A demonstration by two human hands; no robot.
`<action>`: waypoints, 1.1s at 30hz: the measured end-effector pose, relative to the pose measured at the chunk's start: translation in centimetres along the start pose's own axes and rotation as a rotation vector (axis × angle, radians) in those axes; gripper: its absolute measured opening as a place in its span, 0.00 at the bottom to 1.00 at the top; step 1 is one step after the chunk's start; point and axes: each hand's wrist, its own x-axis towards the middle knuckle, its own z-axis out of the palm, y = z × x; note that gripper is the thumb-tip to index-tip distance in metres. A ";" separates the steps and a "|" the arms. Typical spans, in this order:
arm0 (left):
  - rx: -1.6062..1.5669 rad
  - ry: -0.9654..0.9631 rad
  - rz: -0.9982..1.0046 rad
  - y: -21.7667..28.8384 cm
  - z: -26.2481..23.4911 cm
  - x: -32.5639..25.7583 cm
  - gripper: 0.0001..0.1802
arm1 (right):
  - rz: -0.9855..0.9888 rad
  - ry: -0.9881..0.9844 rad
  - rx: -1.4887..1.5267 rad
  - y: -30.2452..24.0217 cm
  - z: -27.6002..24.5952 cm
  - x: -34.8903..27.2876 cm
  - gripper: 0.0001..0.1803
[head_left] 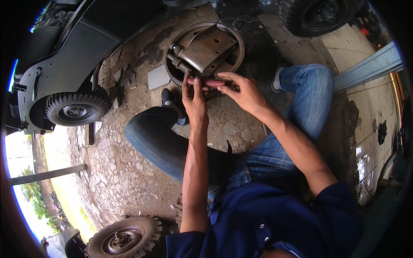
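A short reddish-brown cylinder [214,83], perhaps a wrapped rod or tube, lies level between my two hands. Its left end is pinched by my left hand [195,102], thumb and fingers upright around it. On the other end, my right hand [245,92] grips with thumb and forefinger. What the cylinder is made of cannot be made out. Just beyond my fingers, a worn metal bracket [211,49] with holes and tube-like ends rests on a round metal wheel rim [238,64]. My left hand covers part of the rim's near side.
A dark vehicle [64,56] with a mounted wheel [77,109] stands at left. Another tyre [301,21] is at the far right, and a wheel [122,238] lies at lower left. A grey metal post [368,66] slants in at right. The floor [124,176] is cracked and rough.
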 end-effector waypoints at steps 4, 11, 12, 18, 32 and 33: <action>0.092 0.003 0.035 -0.6 -0.1 0.0 0.30 | 0.038 0.020 -0.020 -1.0 0.1 -0.1 0.21; -0.009 -0.179 -0.048 -1.5 0.6 -0.5 0.27 | -0.262 0.258 -0.204 1.5 1.0 0.4 0.24; -0.010 -0.194 -0.091 -1.2 0.5 -0.5 0.27 | -0.261 0.274 -0.196 1.4 1.1 0.4 0.25; -0.101 -0.241 -0.080 -1.4 0.6 -0.3 0.31 | 0.014 0.247 0.419 2.6 1.6 1.0 0.27; 0.112 -0.310 -0.058 -1.6 0.3 -0.6 0.16 | -0.049 0.162 0.417 0.8 1.0 0.9 0.08; 0.120 -0.311 -0.043 -1.7 0.2 -0.6 0.16 | -0.039 0.148 0.418 0.7 0.9 0.9 0.08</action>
